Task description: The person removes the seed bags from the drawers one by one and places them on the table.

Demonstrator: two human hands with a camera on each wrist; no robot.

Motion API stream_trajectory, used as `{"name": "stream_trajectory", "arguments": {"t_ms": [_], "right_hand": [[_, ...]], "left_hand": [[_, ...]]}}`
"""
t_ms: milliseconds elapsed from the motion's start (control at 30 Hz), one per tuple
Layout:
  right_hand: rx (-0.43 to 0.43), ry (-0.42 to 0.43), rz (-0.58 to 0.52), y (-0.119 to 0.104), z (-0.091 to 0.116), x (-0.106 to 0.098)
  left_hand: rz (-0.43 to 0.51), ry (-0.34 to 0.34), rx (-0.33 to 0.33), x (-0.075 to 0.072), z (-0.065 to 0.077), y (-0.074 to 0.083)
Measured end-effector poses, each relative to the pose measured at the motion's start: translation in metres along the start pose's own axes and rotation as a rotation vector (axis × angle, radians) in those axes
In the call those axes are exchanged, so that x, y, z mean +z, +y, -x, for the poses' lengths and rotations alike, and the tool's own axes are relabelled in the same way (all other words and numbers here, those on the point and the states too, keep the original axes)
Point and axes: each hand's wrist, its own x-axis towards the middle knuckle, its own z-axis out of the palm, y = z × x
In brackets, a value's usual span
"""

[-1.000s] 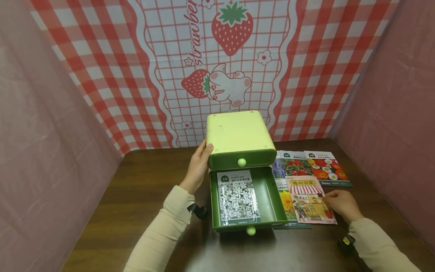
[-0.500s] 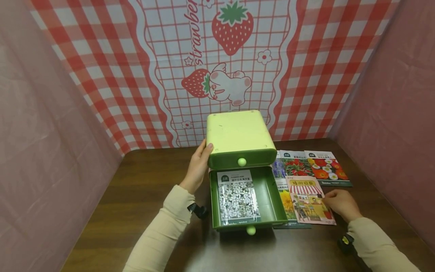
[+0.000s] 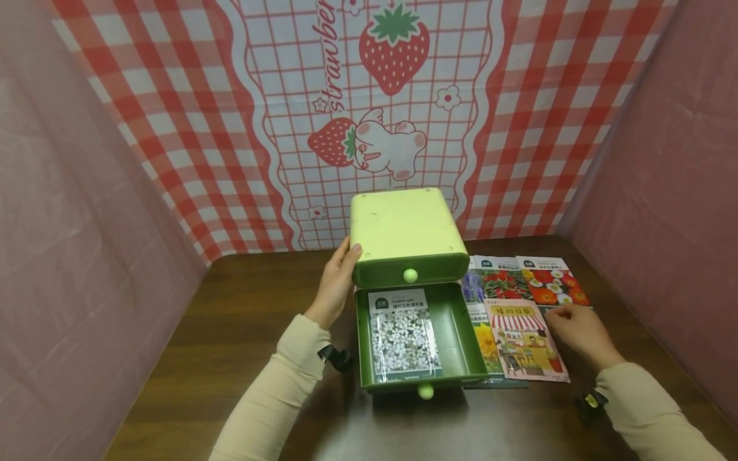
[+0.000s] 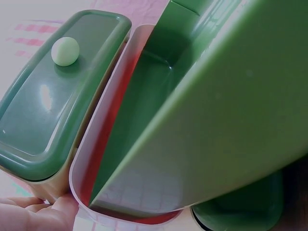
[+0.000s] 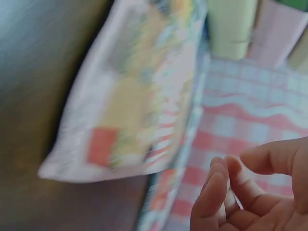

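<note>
My left hand [image 3: 333, 285] rests against the left side of a small drawer cabinet [image 3: 406, 224], its thumb at the front corner of the pale yellow top tier. In the left wrist view its fingers [image 4: 29, 214] touch that tier's side. The green drawer [image 3: 455, 339] below is pulled out, with a white-flower seed packet [image 3: 403, 333] lying in its left part. My right hand [image 3: 585, 333] hovers just right of a pink sunflower seed packet [image 3: 527, 339]. Its curled fingers [image 5: 214, 187] come close to the thumb and hold nothing in the right wrist view.
Right of the cabinet lie several more seed packets, including a poppy packet [image 3: 556, 285], a red-flower packet [image 3: 503, 278] and a yellow-flower packet [image 3: 487, 346] partly under the pink one. A strawberry-print cloth [image 3: 259, 211] hangs behind the brown table [image 3: 248, 307].
My right hand has come off the pink packet's right edge and shifted slightly up and to the right. The left hand, the cabinet and its drawer have stayed in place.
</note>
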Motion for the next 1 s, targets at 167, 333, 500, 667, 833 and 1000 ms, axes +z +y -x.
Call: {"name": "stream_trajectory", "arguments": {"t_ms": [167, 333, 500, 667, 833, 1000], "right_hand": [[-0.126, 0.018, -0.009, -0.034, 0.007, -0.005], [-0.229, -0.001, -0.086, -0.077, 0.02, -0.002], [-0.318, -0.049, -0.113, -0.113, 0.033, 0.009], [-0.416, -0.072, -0.132, -0.139, 0.04, 0.028], [-0.487, -0.112, -0.119, -0.154, 0.039, 0.048], [-0.515, -0.193, -0.003, -0.164, 0.037, 0.063]], "left_hand": [[-0.002, 0.005, 0.0, 0.0, 0.001, 0.0], [0.005, 0.007, 0.001, -0.001, 0.001, 0.0], [-0.001, 0.003, -0.011, -0.001, 0.0, -0.001], [0.0, -0.007, -0.012, -0.002, -0.001, -0.001], [-0.006, -0.006, -0.004, -0.001, 0.0, -0.001], [-0.02, 0.004, -0.004, -0.001, 0.0, -0.001]]}}
